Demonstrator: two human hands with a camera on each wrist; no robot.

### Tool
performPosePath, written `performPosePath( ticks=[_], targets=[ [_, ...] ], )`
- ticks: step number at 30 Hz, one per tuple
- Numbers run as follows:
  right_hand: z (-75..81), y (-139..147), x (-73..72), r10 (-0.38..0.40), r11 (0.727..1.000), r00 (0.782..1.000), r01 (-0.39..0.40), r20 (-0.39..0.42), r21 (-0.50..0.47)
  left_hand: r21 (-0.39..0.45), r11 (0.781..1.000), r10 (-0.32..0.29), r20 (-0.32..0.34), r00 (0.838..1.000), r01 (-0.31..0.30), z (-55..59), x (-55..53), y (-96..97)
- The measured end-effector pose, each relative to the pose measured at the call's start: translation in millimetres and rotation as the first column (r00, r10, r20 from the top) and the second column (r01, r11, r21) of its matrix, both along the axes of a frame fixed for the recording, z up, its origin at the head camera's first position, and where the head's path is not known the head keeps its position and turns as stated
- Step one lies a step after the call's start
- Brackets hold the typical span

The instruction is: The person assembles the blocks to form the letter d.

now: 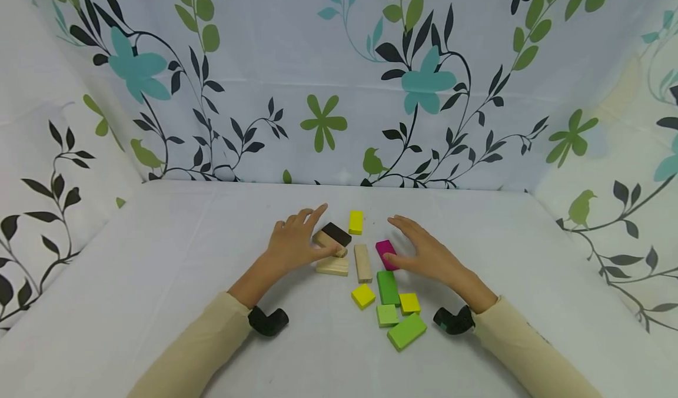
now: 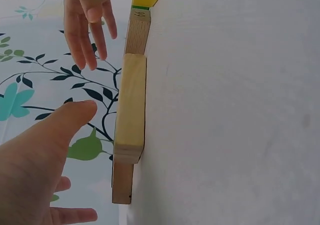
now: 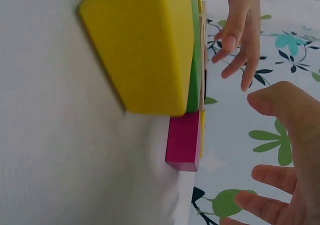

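Note:
In the head view my left hand point(image 1: 291, 244) hovers, fingers spread, near the left side of a loose group of wooden blocks. Closest to it are a black block point(image 1: 337, 233), a plain wood block point(image 1: 325, 241) beside that, and a second plain block point(image 1: 332, 267). My right hand point(image 1: 433, 255) is held over the right side, thumb and fingers apart, its thumb overlapping the magenta block point(image 1: 385, 249) in this view. In the right wrist view a gap separates that thumb from the magenta block point(image 3: 183, 140). The left wrist view likewise shows the left thumb apart from a plain block point(image 2: 131, 105).
Between the hands lie a plain block point(image 1: 362, 262) and a yellow block point(image 1: 356, 222). Nearer me are a dark green block point(image 1: 388, 287), two yellow blocks point(image 1: 363, 297), and two light green blocks point(image 1: 406, 331). A white cloth point(image 1: 212, 227) covers the table; a leaf-patterned curtain point(image 1: 254, 62) hangs behind.

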State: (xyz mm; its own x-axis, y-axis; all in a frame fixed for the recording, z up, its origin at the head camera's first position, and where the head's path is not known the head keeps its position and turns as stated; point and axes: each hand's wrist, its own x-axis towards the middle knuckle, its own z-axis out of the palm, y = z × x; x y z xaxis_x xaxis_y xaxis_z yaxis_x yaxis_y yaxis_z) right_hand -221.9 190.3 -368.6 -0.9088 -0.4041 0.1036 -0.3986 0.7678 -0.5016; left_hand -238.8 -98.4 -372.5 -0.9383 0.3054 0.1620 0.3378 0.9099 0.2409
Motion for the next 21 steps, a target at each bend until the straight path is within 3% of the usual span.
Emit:
performPosePath(
  ticks=[7, 13, 21],
  targets=[
    [0.6, -10.8, 9.0, 0.113, 0.993, 0.993, -0.112, 0.04, -0.024, 0.005, 1.0, 0.013, 0.043, 0.999, -0.013, -2.7, -0.2, 3.9],
    [-4.3, -13.3, 8.1, 0.185, 0.981, 0.982, -0.183, 0.041, -0.062, -0.004, 1.0, 0.017, 0.005, 1.0, -0.017, -5.6, -1.5, 7.0],
    [-12.8, -15.3, 7.8, 0.271, 0.959, 0.957, -0.259, 0.105, -0.112, -0.001, 0.999, 0.054, 0.02, 0.998, -0.054, -7.9, 0.8, 10.5]
  ],
)
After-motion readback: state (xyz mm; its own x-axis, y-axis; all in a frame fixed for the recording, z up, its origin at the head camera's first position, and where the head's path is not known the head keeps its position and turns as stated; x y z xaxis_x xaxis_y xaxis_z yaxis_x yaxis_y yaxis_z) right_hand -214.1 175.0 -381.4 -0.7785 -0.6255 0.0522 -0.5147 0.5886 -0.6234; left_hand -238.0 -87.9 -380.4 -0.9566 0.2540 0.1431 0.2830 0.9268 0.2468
